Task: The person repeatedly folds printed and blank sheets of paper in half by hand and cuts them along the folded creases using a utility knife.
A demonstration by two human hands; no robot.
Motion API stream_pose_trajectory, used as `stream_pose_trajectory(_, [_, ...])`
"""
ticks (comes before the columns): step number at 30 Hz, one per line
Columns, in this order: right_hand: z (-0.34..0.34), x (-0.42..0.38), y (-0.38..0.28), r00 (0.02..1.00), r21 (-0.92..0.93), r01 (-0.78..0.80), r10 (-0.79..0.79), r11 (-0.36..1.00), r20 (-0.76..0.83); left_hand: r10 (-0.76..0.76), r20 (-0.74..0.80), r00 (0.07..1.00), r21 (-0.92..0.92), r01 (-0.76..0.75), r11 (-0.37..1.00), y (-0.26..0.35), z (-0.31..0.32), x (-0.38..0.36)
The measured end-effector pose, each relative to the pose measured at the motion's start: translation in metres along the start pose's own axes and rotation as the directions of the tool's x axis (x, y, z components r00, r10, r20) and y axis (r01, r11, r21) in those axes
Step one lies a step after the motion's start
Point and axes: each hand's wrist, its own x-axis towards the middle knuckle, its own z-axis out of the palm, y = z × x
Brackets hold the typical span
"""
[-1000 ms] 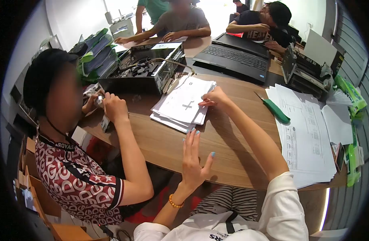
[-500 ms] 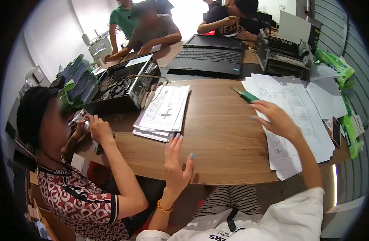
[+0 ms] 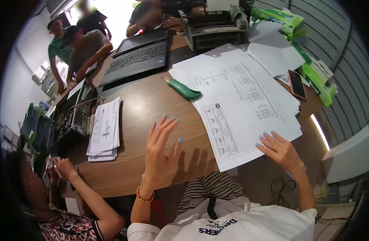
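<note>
Drawings [image 3: 236, 96] lie at the worktop's [image 3: 146, 98] right edge, the open right hand [image 3: 284, 156] touching their near corner; the left hand [image 3: 159, 150] hovers open above the near edge.

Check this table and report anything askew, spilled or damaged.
The large printed sheets are fanned unevenly, and their near edge seems to overhang the tabletop. The computer case is open, insides exposed. No spill shows.
</note>
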Motion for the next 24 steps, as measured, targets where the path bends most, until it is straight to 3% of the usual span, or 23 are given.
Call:
stream_pose_trajectory(2, [-0.007,-0.005,-0.002,0.991,0.081,-0.098,0.104,0.992,-0.078,0.072,0.199,0.977,0.04,-0.082,0.996,0.009,0.001,0.006])
stream_pose_trajectory(4, [-0.02,-0.001,-0.003,0.97,0.163,-0.165,0.19,0.973,-0.152,0.086,0.234,0.968,0.064,-0.104,0.993,0.007,0.006,0.012])
stream_pose_trajectory(6, [-0.039,0.011,-0.009,0.862,0.173,-0.309,0.352,0.935,-0.364,0.085,0.266,0.96,0.094,-0.114,0.989,0.003,0.005,0.016])
stream_pose_trajectory(7, [-0.046,0.017,-0.014,0.837,0.148,-0.284,0.32,0.947,-0.444,0.109,0.225,0.968,0.118,-0.138,0.983,0.001,0.003,0.021])
stream_pose_trajectory(8, [-0.056,0.023,-0.018,0.838,0.15,-0.281,0.319,0.948,-0.444,0.136,0.185,0.973,0.145,-0.164,0.976,0.0,0.0,0.025])
stream_pose_trajectory(10, [-0.08,0.031,-0.027,0.946,0.079,-0.009,0.034,0.997,-0.323,0.159,0.157,0.975,0.14,-0.181,0.973,0.004,-0.013,0.033])
stream_pose_trajectory(11, [-0.09,0.035,-0.031,0.962,0.14,0.059,-0.019,0.988,-0.271,0.185,0.152,0.971,0.123,-0.204,0.971,0.005,-0.02,0.035])
stream_pose_trajectory(14, [-0.109,0.036,-0.043,0.983,0.29,0.067,-0.014,0.955,-0.183,0.23,0.176,0.957,0.025,-0.238,0.971,0.017,-0.033,0.037])
stream_pose_trajectory(15, [-0.111,0.034,-0.041,0.982,0.312,0.081,-0.022,0.947,-0.188,0.297,0.032,0.954,-0.105,-0.293,0.95,0.027,-0.028,0.035])
stream_pose_trajectory(17, [-0.122,0.036,-0.031,0.986,0.294,0.087,-0.04,0.952,-0.164,0.501,-0.048,0.864,-0.002,-0.502,0.865,0.031,-0.025,0.02])
stream_pose_trajectory(18, [-0.127,0.039,-0.024,0.988,0.276,0.101,-0.063,0.956,-0.144,0.668,-0.119,0.734,0.115,-0.659,0.744,0.032,-0.014,-0.004])
stream_pose_trajectory(19, [-0.13,0.045,-0.013,0.99,0.27,0.102,-0.071,0.957,-0.122,0.841,-0.165,0.514,0.222,-0.812,0.54,0.047,-0.01,-0.001])
stream_pose_trajectory(20, [-0.133,0.05,-0.002,0.992,0.263,0.103,-0.079,0.959,-0.1,0.959,-0.195,0.204,0.341,-0.903,0.261,0.06,-0.004,0.01])
stream_pose_trajectory(21, [-0.134,0.059,0.011,0.99,0.302,0.133,-0.14,0.944,0.001,0.978,-0.208,-0.036,0.419,-0.906,0.056,0.076,-0.001,0.023])
stream_pose_trajectory(22, [-0.134,0.065,0.021,0.975,0.342,0.157,-0.2,0.927,0.097,0.96,-0.208,-0.189,0.466,-0.882,-0.073,0.089,0.001,0.038])
stream_pose_trajectory(23, [-0.132,0.067,0.026,0.975,0.331,0.154,-0.196,0.931,0.1,0.952,-0.215,0.219,-0.145,-0.971,0.191,0.091,0.0,0.043])
stream_pose_trajectory(24, [-0.129,0.069,0.031,0.964,0.435,0.153,-0.231,0.887,0.131,0.892,-0.051,0.448,-0.553,-0.757,0.348,0.091,-0.001,0.058])
